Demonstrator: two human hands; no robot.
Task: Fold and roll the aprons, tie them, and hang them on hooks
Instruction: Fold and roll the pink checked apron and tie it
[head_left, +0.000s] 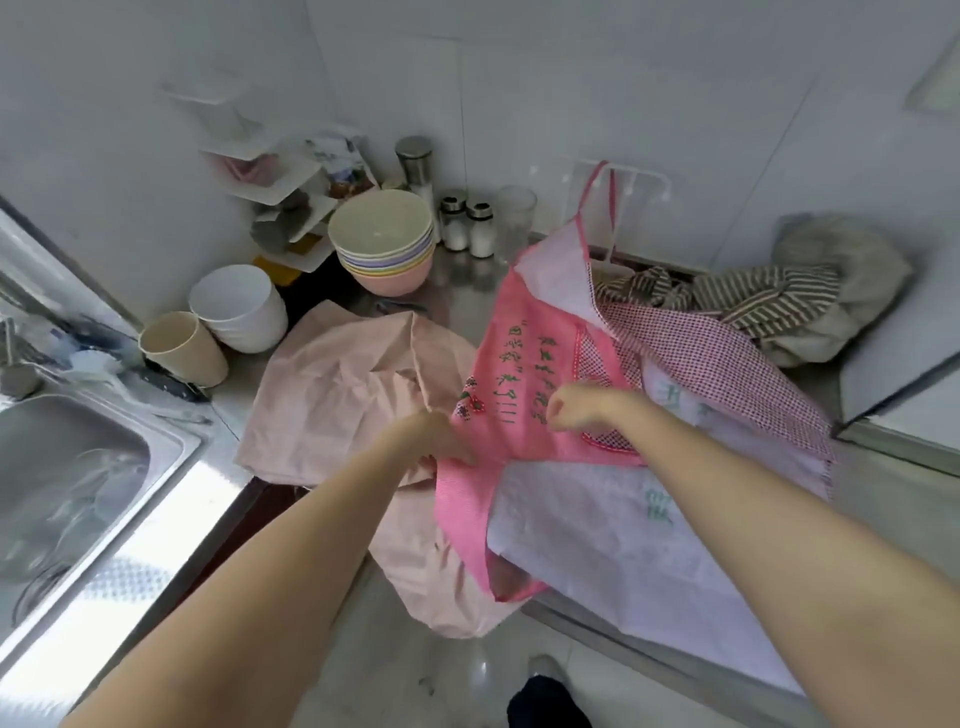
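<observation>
Steel kitchen counter (467, 296), corner of a white-walled room. Bright pink apron with green printed characters and a red-and-white checked pocket (540, 384) is spread over the counter's front edge, its lower part hanging past the edge, its white underside turned up on the right; the pink neck loop rises against the wall behind. Left hand (441, 434) pinches the pink apron's left edge, fingers curled tight into the cloth. Right hand (576, 408) sits on the apron just beside the checked pocket, fingers curled; whether it holds cloth cannot be told. Pale peach cotton apron (337, 395) lies crumpled flat to the left, partly under the pink one, one end drooping off the counter. Brown-and-cream striped cloth (748, 299) is heaped at the back right, against a grey-beige bundle (847, 291). Stack of pastel plastic bowls (384, 239) stands near the back wall, two glass shakers with white contents (467, 228) just beside it. Stacked white bowls (239, 306) and a cream cup lying on its side (182, 345) sit near the stainless sink (78, 467) at left.
</observation>
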